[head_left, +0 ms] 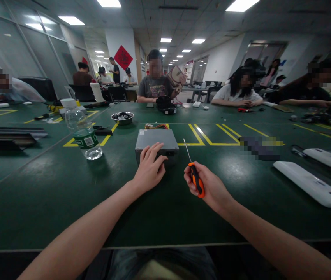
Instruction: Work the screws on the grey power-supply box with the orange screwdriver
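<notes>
A grey metal computer power supply (157, 137) sits on the green table in front of me, with a bundle of coloured wires (156, 126) at its far side. My left hand (150, 167) rests on its near edge, fingers apart over the top and front face. To the right of the box, my right hand (208, 182) is closed round the orange and black handle of a screwdriver (195, 179). The screwdriver's thin shaft points up and away from me, apart from the power supply.
A water bottle (86, 136) stands to the left, near a metal bowl (122, 118) of small parts. White panels (311, 182) lie at the right and dark metal strips (10, 138) at the far left. Several people sit across the green table (159, 225).
</notes>
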A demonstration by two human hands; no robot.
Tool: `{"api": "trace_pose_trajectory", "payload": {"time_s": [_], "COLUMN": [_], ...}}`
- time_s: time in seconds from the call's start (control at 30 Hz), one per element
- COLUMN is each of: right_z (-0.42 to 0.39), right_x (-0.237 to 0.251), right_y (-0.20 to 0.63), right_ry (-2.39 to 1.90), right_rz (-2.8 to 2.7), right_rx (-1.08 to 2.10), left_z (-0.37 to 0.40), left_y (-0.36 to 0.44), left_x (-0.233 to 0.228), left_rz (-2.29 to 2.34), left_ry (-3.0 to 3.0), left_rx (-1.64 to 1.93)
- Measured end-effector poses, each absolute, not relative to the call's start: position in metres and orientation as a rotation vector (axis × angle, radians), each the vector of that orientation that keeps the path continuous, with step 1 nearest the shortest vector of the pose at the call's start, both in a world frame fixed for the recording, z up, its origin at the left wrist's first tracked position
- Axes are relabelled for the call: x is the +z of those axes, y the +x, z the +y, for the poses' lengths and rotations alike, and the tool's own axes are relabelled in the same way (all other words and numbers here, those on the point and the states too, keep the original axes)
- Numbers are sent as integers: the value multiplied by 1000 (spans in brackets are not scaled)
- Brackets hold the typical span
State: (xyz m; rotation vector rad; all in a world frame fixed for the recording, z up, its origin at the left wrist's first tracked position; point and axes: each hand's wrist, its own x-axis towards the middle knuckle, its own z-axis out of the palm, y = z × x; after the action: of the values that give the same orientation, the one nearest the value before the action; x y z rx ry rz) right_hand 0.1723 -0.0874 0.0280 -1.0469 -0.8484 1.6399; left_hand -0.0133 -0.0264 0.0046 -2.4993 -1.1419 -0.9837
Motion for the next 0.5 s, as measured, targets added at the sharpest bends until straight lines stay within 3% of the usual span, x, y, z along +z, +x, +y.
{"api": "trace_pose_trajectory", "payload": {"time_s": [0.17,0.33,0.5], "right_z": [-109,-140,-153], "right_x": [21,-9,-28], "right_y": [209,231,228], "right_ry": [-1206,-1387,-1491], "right_rz": [-1086,-1296,-1218], "right_rx": [1328,832,588], "left_z": [-33,-28,-25], "left_y": [-1,22,38], "left_x": [-3,-18,-25], "left_rz": [-930,-1021,-1150], "left_ry": [-2803,-2978,-3093], "left_rx": [-937,-946,-967]}}
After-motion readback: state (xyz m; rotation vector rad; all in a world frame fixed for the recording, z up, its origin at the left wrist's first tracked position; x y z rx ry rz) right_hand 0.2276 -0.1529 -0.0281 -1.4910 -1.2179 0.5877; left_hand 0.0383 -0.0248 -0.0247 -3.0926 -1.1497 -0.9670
